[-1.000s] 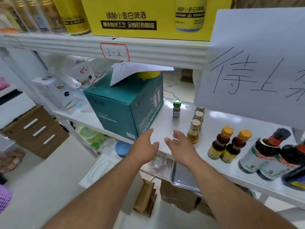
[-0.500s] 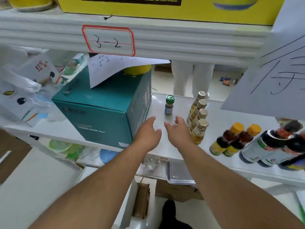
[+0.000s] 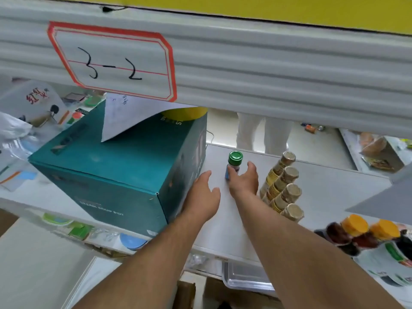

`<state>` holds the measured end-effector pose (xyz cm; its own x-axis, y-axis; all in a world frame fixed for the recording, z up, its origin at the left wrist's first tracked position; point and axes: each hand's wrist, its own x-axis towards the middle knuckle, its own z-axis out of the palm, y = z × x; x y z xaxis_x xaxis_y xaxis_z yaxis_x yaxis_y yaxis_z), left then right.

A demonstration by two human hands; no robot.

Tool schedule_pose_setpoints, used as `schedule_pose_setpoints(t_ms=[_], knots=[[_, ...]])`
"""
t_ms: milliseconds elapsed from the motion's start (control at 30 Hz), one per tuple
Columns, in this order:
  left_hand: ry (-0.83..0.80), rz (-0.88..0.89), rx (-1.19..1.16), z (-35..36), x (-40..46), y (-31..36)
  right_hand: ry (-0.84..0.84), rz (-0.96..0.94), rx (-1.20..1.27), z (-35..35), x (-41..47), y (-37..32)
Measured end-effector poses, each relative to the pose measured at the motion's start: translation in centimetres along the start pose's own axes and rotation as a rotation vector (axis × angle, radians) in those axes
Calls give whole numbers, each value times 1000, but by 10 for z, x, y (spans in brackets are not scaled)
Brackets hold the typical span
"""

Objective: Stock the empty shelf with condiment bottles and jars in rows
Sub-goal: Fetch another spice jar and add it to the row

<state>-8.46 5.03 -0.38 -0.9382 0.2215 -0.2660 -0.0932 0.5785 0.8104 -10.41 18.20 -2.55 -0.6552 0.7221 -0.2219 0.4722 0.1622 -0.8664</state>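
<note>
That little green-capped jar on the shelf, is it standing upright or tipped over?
Upright. The green-capped jar stands on its base on the white shelf, cap on top, with the right hand reaching around it.

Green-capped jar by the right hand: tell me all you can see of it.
The green-capped jar is small, with a shiny green screw cap, a see-through body and a blue label strip. It stands upright on the white shelf, alone, left of the gold-capped bottles. The right hand reaches round its lower part, fingers open; contact is unclear.
</note>
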Motion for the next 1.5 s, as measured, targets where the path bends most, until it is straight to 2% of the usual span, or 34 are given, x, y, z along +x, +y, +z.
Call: schedule_pose_setpoints(t_ms=[233, 467, 667, 833, 1167, 1500], knots=[[5, -9, -10, 3, 4, -5, -19, -78, 120, 16, 11, 1], [5, -7, -2, 0, -1, 0, 6, -121, 98, 13, 2, 3], [-11, 12, -4, -15, -36, 15, 17, -132, 108, -15, -47, 0], [-39, 100, -29, -36, -80, 14, 51, -166, 136, -46, -116, -2], [-253, 324, -61, -47, -178, 15, 137, -190, 336, -143, -245, 7], [-587, 522, -21, 56, -264, 77, 483, -66, 350, -292, -308, 75]])
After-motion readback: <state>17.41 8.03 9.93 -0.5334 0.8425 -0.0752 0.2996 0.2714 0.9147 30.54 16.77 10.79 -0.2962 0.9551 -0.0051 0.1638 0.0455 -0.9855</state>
